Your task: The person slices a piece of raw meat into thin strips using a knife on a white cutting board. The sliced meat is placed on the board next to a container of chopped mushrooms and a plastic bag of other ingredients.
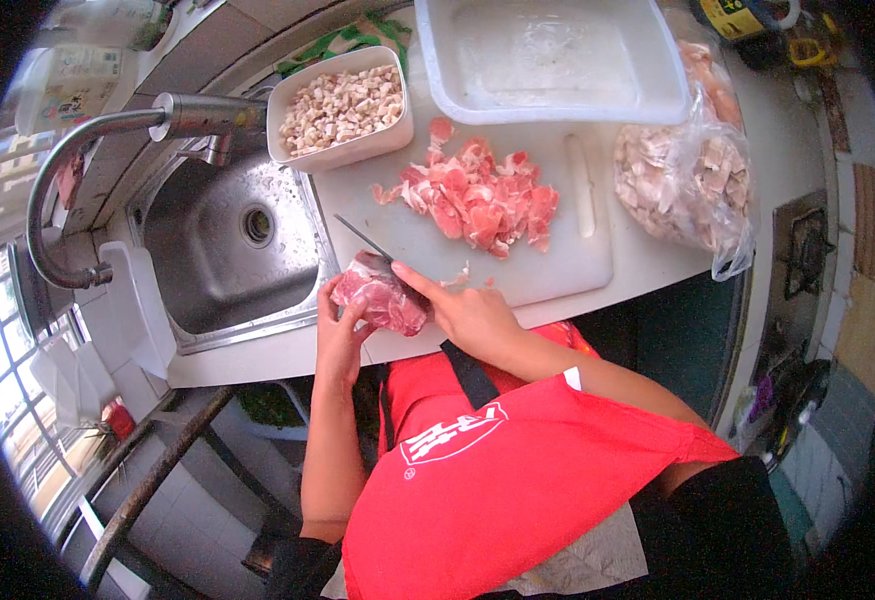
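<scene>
A chunk of raw red meat (pixel 381 294) with white fat streaks is held at the near left corner of the white cutting board (pixel 557 274). My left hand (pixel 343 330) grips it from the left, thumb across its face. Against its upper right side lies a knife (pixel 362 237), seen nearly edge-on as a thin dark blade. My right hand (pixel 478 322) closes around the knife's handle, which it hides, with the index finger stretched along the blade. Farther back on the board, thin slices of raw meat (pixel 482 195) lie in a loose pile.
Left of the board is a steel sink (pixel 220 247) under a curved faucet (pixel 47 172). A white container (pixel 347 150) of diced meat stands at the board's back left corner. Behind the slices sits a white plastic tub (pixel 557 112); to the right lies a plastic bag of meat pieces (pixel 689 180).
</scene>
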{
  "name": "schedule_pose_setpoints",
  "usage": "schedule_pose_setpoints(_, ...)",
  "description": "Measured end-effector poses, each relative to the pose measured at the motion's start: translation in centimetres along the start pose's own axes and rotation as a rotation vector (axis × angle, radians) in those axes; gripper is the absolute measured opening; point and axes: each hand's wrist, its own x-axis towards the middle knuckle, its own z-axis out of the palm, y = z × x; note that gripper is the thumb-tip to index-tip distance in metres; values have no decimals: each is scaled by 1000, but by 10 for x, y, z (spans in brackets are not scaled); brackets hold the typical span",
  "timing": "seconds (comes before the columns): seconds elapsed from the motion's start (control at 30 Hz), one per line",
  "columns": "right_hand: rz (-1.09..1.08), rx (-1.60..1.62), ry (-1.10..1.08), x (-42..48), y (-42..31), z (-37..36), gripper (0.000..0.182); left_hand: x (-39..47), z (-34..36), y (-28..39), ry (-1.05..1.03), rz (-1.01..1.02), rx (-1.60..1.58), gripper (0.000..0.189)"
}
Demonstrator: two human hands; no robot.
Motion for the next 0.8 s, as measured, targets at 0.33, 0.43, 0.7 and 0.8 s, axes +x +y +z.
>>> schedule_pose_setpoints(0.33, 113, 26, -136, -48, 27, -43, 72, -5, 10, -36, 50, 220, 25, 98)
schedule_pose_setpoints(0.43, 35, 42, -60, -48, 27, -29, 73, -7, 16, -30, 80, 109, -200, 98)
schedule_pose_setpoints(0.7, 130, -22, -155, -22, 5, -35, 72, -7, 8, -39, 277, 922, 1048, 104)
schedule_pose_setpoints(0.8, 113, -19, -106, -34, 17, -35, 72, -19, 22, -42, 175, 1020, 1042, 96)
